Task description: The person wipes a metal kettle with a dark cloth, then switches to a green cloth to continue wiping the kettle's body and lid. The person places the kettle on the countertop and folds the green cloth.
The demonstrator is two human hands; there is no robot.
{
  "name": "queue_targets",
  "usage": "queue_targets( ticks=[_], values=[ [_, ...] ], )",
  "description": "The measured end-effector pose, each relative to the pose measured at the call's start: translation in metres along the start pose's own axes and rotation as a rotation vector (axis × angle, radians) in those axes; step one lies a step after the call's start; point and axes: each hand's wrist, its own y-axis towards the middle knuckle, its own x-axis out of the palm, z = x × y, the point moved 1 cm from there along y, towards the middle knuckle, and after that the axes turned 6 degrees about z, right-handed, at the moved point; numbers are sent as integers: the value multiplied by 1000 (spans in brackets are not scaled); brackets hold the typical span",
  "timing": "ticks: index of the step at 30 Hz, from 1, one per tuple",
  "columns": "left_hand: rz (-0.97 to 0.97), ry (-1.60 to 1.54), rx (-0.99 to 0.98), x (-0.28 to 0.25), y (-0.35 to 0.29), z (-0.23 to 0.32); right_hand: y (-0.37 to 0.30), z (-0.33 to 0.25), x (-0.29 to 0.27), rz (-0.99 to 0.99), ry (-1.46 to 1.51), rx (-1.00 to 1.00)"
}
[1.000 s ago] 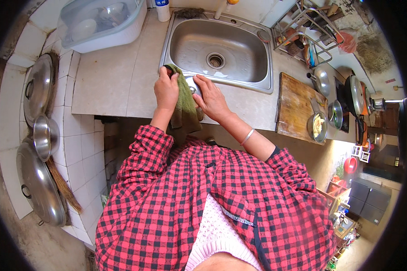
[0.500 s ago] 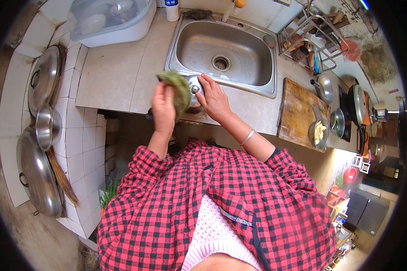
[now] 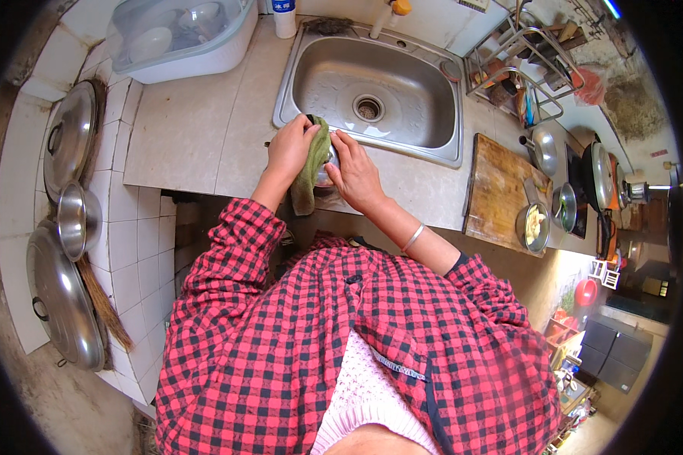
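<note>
My left hand [image 3: 286, 155] is closed on a green cloth [image 3: 308, 179], which hangs down past the counter's front edge. The cloth lies against a shiny metal lidded vessel [image 3: 324, 180] at the counter edge, just in front of the sink. My right hand [image 3: 358, 173] grips the vessel's right side, with its fingers reaching over the top. Cloth and hands hide most of the vessel, so its full shape cannot be made out.
Behind my hands is a steel sink [image 3: 440, 129]. A lidded plastic tub [image 3: 197, 72] and a bottle [image 3: 284, 23] stand at the back left. To the right lie a wooden cutting board [image 3: 501, 182] and a bowl of pale pieces [image 3: 535, 227]. Large lids [image 3: 64, 296] lean at left.
My left hand has moved slightly up and right with the cloth, which now hangs lengthwise beside the vessel instead of bunched. My right hand stays on the vessel, shifted slightly.
</note>
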Motion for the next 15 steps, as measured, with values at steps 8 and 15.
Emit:
queue_targets(
  ticks=[8, 15],
  values=[
    [74, 135, -16, 9, 36, -10, 1, -8, 3, -33, -49, 26],
    [188, -203, 220, -7, -3, -16, 4, -19, -1, -162, -145, 74]
  ],
)
